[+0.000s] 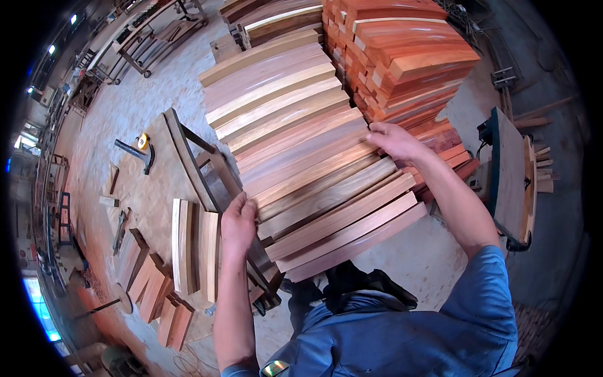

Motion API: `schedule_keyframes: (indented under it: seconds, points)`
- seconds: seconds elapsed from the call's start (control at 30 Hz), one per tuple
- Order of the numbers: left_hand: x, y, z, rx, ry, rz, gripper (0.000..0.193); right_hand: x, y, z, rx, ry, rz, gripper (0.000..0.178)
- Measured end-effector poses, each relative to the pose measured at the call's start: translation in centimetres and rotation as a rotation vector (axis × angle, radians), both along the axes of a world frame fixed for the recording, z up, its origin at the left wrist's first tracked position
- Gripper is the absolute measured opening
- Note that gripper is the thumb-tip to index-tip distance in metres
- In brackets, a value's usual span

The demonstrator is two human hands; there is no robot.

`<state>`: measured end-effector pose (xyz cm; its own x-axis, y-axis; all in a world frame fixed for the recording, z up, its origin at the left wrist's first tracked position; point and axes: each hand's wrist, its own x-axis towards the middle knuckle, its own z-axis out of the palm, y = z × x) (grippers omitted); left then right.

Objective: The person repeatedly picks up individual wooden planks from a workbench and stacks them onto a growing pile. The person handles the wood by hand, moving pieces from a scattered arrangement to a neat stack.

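On my left, the yellow tape (143, 141) and the blocks (154, 295) lie on the table (157, 182), perhaps kept near for easy reach, while my left hand (239, 223) touches the left end of one slat (314, 176) in the middle row (295, 135). My right hand (399, 143) is at its right end, so my hold is wide, probably to keep the piece straight, but I cannot tell how firmly each hand closes underneath. Further right, the red stack (411, 41) is laid closely, I think for steadiness, and I make out no container around it.
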<state>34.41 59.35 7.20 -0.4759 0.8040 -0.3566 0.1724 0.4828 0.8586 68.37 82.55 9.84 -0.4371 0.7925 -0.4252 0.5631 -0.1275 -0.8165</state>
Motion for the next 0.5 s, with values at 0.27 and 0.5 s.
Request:
schedule_keyframes:
  seconds: [0.27,0.5]
  points:
    - [-0.4,1.0,-1.5,0.049,0.226,-0.023,0.035,-0.5,0.6,-0.4,0.058,-0.044,0.025,0.064]
    - [0.6,0.9,0.8,-0.016,0.380,-0.004,0.035,-0.7,-0.2,1.5,0.140,-0.090,0.075,0.068]
